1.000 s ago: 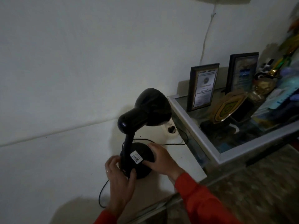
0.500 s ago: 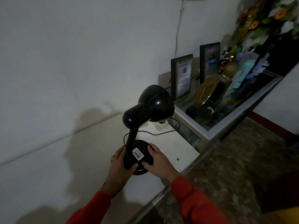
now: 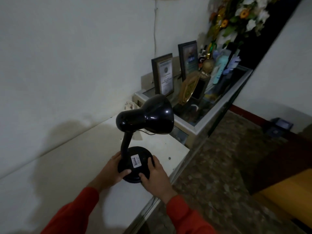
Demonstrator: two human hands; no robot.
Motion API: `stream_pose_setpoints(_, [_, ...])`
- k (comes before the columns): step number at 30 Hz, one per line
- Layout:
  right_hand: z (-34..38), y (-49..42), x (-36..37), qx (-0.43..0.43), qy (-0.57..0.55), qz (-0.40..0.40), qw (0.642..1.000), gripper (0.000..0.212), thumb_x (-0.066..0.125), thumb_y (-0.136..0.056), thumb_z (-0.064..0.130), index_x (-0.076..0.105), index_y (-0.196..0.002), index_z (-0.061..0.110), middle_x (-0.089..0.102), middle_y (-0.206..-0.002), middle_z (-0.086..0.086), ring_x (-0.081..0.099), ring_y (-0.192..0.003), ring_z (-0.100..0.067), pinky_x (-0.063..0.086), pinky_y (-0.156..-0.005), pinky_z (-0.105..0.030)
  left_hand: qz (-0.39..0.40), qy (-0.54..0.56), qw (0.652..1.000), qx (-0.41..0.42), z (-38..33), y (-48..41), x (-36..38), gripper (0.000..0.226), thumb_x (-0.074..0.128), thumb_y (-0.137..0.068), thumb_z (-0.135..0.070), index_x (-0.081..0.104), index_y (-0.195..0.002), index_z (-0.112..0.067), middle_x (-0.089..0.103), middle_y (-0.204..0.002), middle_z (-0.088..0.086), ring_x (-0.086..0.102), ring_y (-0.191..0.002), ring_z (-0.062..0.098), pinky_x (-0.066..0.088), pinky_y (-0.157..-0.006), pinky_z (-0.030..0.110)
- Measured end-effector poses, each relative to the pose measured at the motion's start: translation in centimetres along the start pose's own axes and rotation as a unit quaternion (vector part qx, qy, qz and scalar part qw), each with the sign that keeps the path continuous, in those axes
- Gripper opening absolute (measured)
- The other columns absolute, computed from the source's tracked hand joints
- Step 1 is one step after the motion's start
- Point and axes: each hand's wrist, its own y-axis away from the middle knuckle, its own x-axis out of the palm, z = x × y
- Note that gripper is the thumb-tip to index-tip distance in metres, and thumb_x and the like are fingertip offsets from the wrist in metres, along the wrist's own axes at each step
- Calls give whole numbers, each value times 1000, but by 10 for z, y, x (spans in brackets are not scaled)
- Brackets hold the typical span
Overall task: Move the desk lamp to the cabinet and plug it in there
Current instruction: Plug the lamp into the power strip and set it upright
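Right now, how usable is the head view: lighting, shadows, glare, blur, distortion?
Head view: dim overall; small glare spots on the glossy black desk lamp; both hands, left and right, grip its round base, reasonably sharp; a soft shadow falls on the white wall; the flower arrangement and patterned floor are blurred; wide-angle bending tilts the glass-topped cabinet.

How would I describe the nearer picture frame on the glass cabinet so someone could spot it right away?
Find the white-edged glass cabinet against the wall, right of the white surface where both hands hold the black desk lamp. The nearer picture frame stands upright at its near end. Unlike the darker frame behind it, it holds a pale certificate-like sheet.
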Motion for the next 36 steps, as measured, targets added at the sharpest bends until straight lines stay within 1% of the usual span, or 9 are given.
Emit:
stream_pose_setpoints(2, [-3, 4, -2, -1, 1, -4, 1000, 73, 47, -91, 43, 16, -148, 9, 13, -158, -12, 23, -142, -24, 28, -115, -30, 28, 1, 1000, -8, 1, -4, 0, 74, 64, -67, -47, 32, -133, -35, 39, -130, -14, 43, -116, 8, 33, -89, 0])
stream_pose_setpoints(5, [-6, 11, -4, 0, -3, -7, 1000, 70, 46, -92, 41, 17, -148, 10, 15, -157, -11, 24, -141, -24, 29, -115, -30, 65, -9, 997, -35, 3, -10, 1, 106, 59, -56, -71, 25, -143, -21, 38, -137, -4, 40, -123, 13, 34, -100, 26])
stream_pose_setpoints(10, [-9, 17, -2, 8, -18, -19, 1000, 69, 45, -92, 40, 16, -149, 15, 14, -158, -9, 24, -142, -23, 30, -115, -31, 110, -27, 993, -45, -3, -18, -1, 123, 49, -46, -90, 23, -144, -21, 37, -130, -11, 37, -120, 8, 30, -99, 26])
stream_pose_setpoints(13, [-11, 16, -2, 11, -12, -11, 1000, 70, 45, -92, 42, 15, -149, 14, 12, -159, -10, 22, -142, -24, 29, -116, -31, 108, -19, 992, -56, -5, -15, 1, 109, 59, -55, -78, 25, -143, -24, 40, -130, -10, 40, -120, 10, 31, -99, 26])
stream_pose_setpoints(17, [-12, 14, -3, 19, -16, -1, 1000, 72, 46, -91, 42, 16, -149, 13, 11, -159, -10, 24, -142, -26, 29, -116, -32, 104, -20, 991, -78, -1, -13, 3, 86, 64, -72, -39, 22, -145, -22, 43, -143, 8, 42, -129, 23, 33, -104, 35])
stream_pose_setpoints(22, [-10, 15, -8, 24, -44, -5, 999, 71, 51, -88, 38, 22, -147, 12, 18, -156, -9, 29, -139, -26, 29, -114, -29, 108, 1, 993, -46, -8, -10, -1, 101, 62, -60, -65, 25, -142, -20, 42, -132, -6, 43, -118, 11, 35, -97, 21])
stream_pose_setpoints(27, [-2, 17, -9, 17, -21, -38, 999, 69, 53, -84, 34, 29, -145, 13, 26, -153, -14, 29, -139, -31, 22, -115, -29, 68, 3, 998, 14, -8, -7, 2, 63, 66, -71, -25, 39, -128, -24, 47, -122, -13, 48, -114, 8, 39, -93, 10])
stream_pose_setpoints(29, [0, 17, -8, -3, 14, -42, 999, 70, 52, -83, 35, 29, -145, 12, 24, -155, -17, 25, -141, -32, 19, -118, -34, 56, -2, 998, 38, -6, -6, 4, 62, 68, -73, -12, 38, -123, -33, 48, -121, -17, 48, -114, 3, 33, -91, -1])
stream_pose_setpoints(36, [3, 16, -1, -8, 35, -26, 999, 78, 53, -82, 42, 25, -145, 6, 25, -156, -16, 20, -144, -30, 19, -120, -39, 37, -9, 999, 26, 5, -5, 7, 61, 68, -77, -2, 44, -132, -14, 46, -130, 0, 45, -121, 16, 28, -91, -4])
